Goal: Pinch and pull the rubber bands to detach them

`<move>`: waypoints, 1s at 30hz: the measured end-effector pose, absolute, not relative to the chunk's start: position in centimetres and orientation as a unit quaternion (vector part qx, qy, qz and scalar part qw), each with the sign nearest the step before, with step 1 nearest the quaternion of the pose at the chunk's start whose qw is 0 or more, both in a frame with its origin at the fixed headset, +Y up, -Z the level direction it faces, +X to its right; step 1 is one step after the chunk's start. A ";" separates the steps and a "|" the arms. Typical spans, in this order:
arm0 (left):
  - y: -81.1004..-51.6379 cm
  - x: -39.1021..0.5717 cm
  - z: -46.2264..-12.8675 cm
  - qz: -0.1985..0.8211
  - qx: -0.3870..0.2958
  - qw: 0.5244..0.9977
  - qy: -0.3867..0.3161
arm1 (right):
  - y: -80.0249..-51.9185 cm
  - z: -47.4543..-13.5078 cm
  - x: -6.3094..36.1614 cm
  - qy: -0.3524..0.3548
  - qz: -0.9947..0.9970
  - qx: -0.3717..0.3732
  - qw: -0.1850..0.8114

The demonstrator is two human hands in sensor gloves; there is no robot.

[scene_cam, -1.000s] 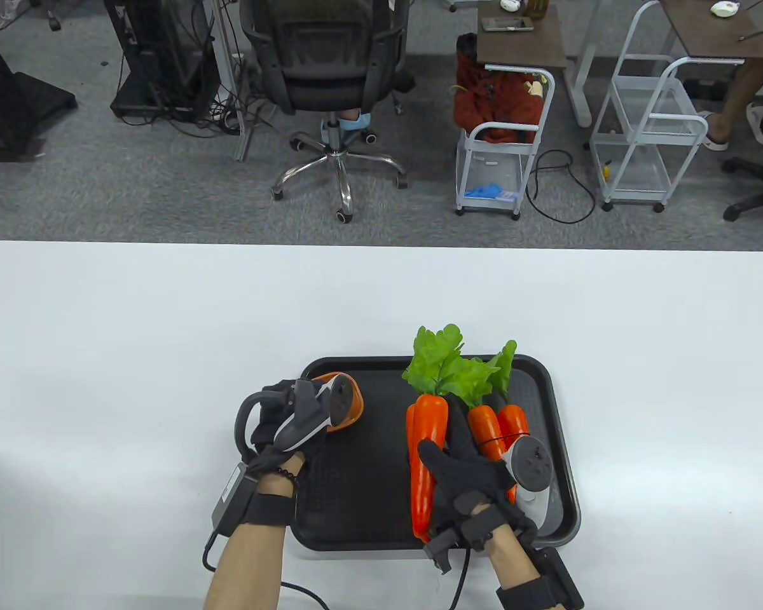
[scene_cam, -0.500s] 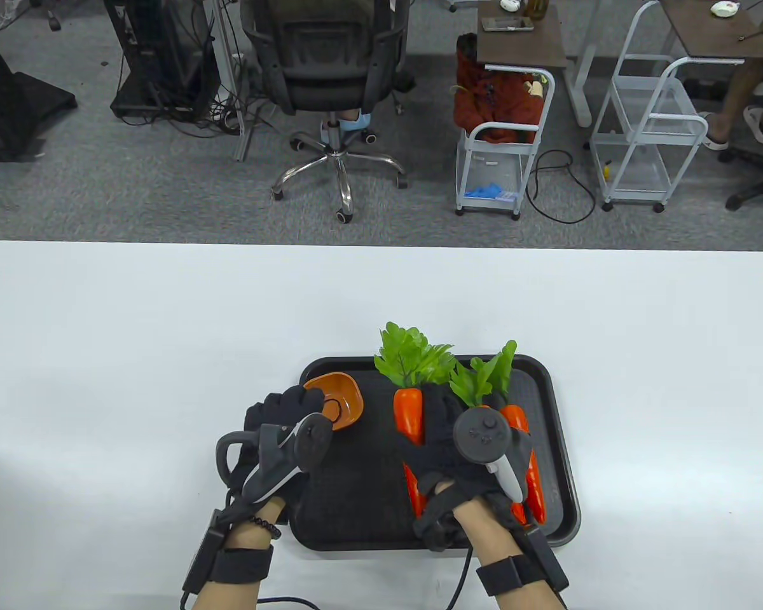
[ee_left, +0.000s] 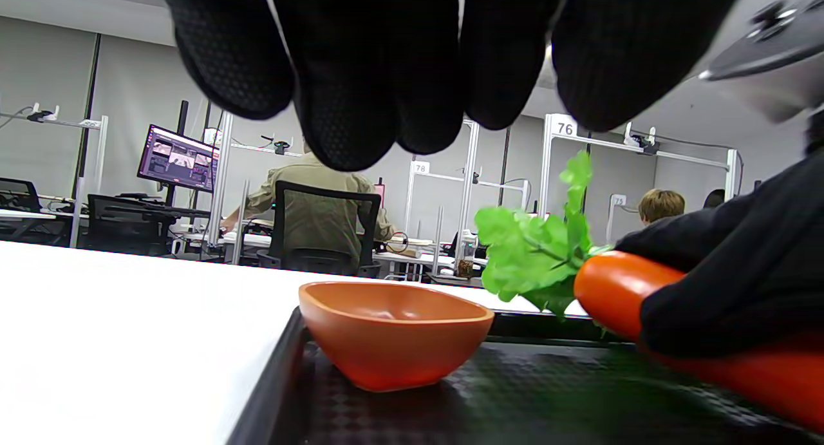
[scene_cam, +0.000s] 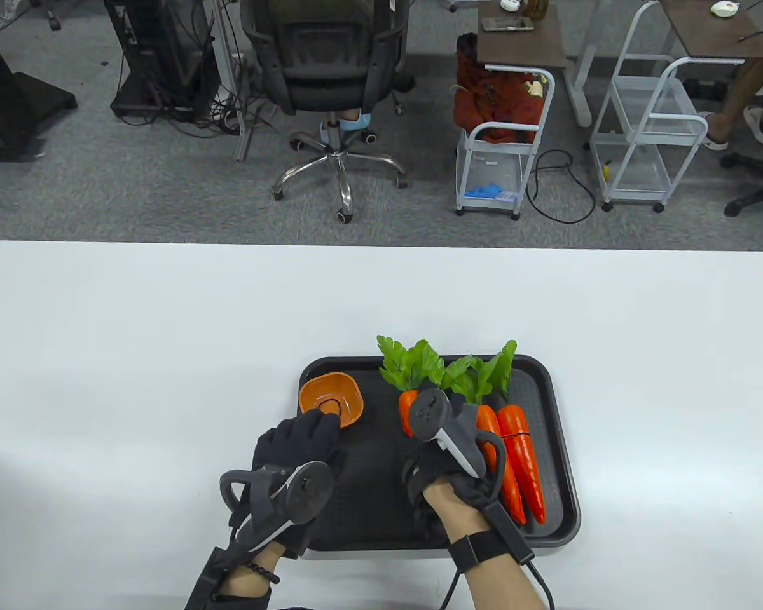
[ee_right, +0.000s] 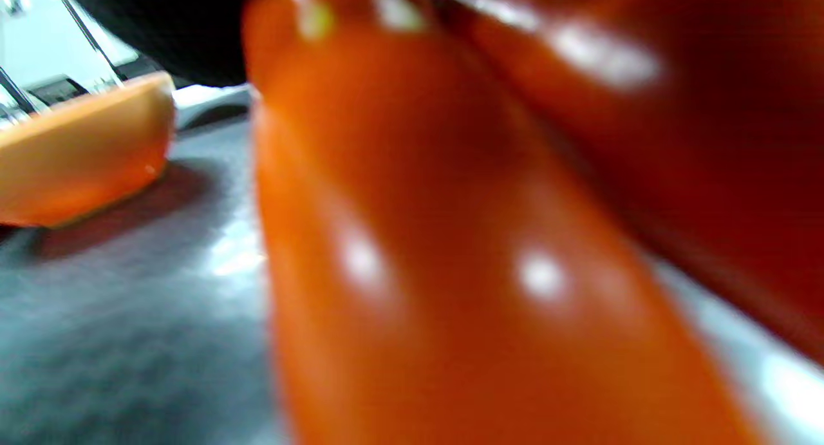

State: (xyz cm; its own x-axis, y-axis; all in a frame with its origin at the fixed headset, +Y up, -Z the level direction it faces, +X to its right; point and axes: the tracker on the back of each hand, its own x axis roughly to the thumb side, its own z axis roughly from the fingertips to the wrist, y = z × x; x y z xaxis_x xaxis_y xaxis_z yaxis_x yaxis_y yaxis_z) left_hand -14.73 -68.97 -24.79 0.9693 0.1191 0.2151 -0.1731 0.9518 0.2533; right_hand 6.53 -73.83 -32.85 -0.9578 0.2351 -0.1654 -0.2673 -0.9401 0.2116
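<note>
Right hand (scene_cam: 448, 470) has carried its gripped carrot (scene_cam: 408, 410) leftward off the banded pair (scene_cam: 520, 460); left hand (scene_cam: 299, 445) empty, fingers loose — separation under way.

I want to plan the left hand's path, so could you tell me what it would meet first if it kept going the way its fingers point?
Probably the orange bowl: the left hand points at its near rim, though the gap is hard to judge.

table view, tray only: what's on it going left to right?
orange bowl → carrot gripped by the right hand → right hand → two banded carrots, the rubber band across them, all on the black tray.
</note>
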 end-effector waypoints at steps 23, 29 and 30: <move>-69.3 -14.0 -23.7 0.103 0.127 0.979 -0.125 | -70.3 -33.1 7.4 0.064 0.993 -0.096 -0.036; -69.4 -13.9 -23.7 0.104 0.125 0.979 -0.125 | -71.6 -33.2 11.9 0.135 0.978 -0.157 -0.028; -69.4 -13.9 -23.7 0.103 0.123 0.979 -0.125 | -72.2 -33.2 12.4 0.150 0.975 -0.163 -0.026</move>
State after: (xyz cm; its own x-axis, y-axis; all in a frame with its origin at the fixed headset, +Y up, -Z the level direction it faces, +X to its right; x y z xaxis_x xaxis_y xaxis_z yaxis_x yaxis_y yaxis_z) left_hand -13.86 -69.43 -23.71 0.9473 0.1707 0.2710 -0.2326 0.9484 0.2156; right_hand 12.39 -72.15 -33.16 -0.9456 -0.0999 -0.3097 0.0023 -0.9537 0.3006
